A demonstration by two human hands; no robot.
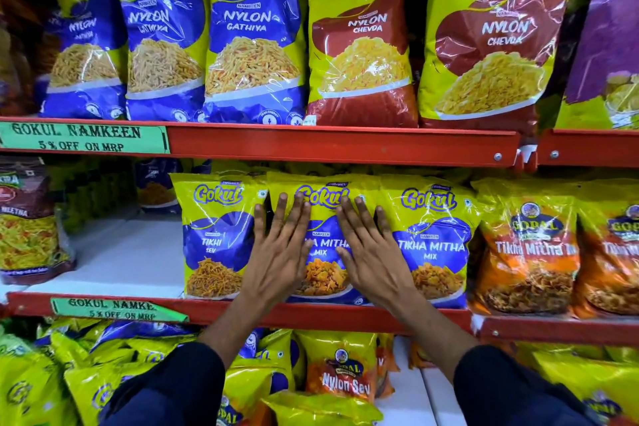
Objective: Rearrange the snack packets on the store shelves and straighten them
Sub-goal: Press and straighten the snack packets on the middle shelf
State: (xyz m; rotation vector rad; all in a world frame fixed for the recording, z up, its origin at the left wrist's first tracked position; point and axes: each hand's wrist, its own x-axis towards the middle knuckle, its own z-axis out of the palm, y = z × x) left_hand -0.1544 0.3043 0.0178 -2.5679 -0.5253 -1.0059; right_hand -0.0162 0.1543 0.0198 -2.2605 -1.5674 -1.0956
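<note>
On the middle shelf (311, 313) a yellow and blue Gokul Tikha Mitha Mix packet (323, 273) stands upright between a Tikhi Sev packet (214, 242) and a second Tikha Mitha Mix packet (435, 245). My left hand (280, 249) and my right hand (371, 252) lie flat against the front of the middle packet, fingers spread and pointing up. Neither hand grips anything. Both palms hide part of the packet's label.
Orange Gopal packets (529, 252) stand to the right. Bare white shelf floor (128, 252) lies left of the Tikhi Sev packet, beside a dark red packet (27, 218). Large Nylon Gathiya (252, 38) and Nylon Chevda (359, 41) bags fill the upper shelf. Jumbled packets (103, 367) lie below.
</note>
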